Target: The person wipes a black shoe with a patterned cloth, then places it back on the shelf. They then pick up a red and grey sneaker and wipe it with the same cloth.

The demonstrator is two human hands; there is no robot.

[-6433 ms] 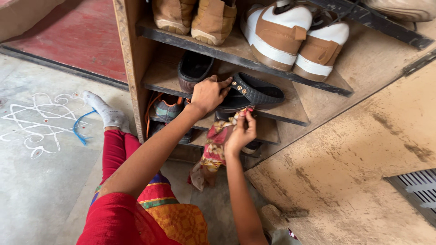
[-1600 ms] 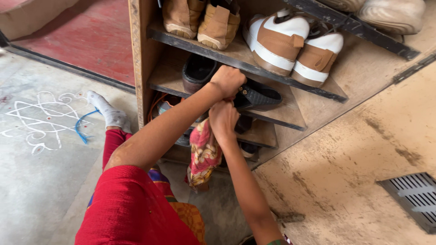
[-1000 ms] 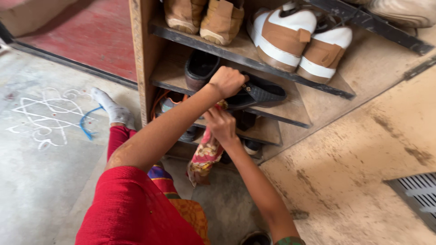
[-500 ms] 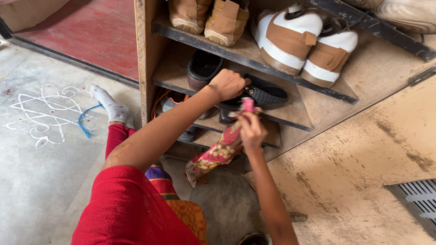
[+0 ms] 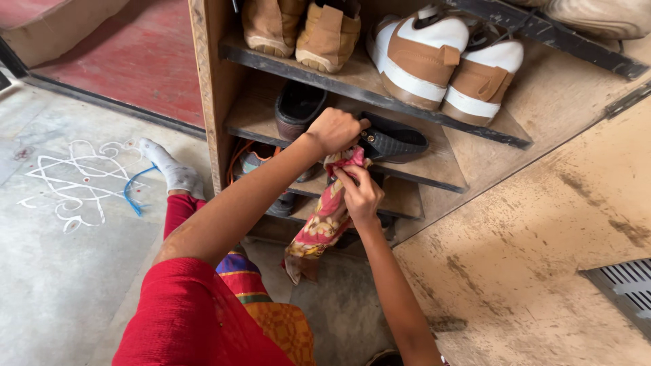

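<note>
My left hand (image 5: 333,130) grips the heel end of a black slip-on shoe (image 5: 395,141) on the second shelf of a wooden shoe rack (image 5: 207,88). Just below it, my right hand (image 5: 359,192) pinches a red floral cloth (image 5: 324,220) and presses its top end against the shoe's underside and the shelf edge. The rest of the cloth hangs down in front of the lower shelves. A second black shoe (image 5: 297,107) lies behind my left hand.
Tan boots (image 5: 298,27) and brown-and-white sneakers (image 5: 444,57) fill the top shelf. Grey-and-orange shoes (image 5: 252,163) sit lower down. My socked foot (image 5: 169,169) rests left of the rack near a white chalk floor drawing (image 5: 71,183). A metal floor grate (image 5: 624,291) lies at right.
My right hand has drawn the cloth back left, from the shoe's middle to under its heel, after rubbing back and forth. My left hand has kept hold of the shoe.
</note>
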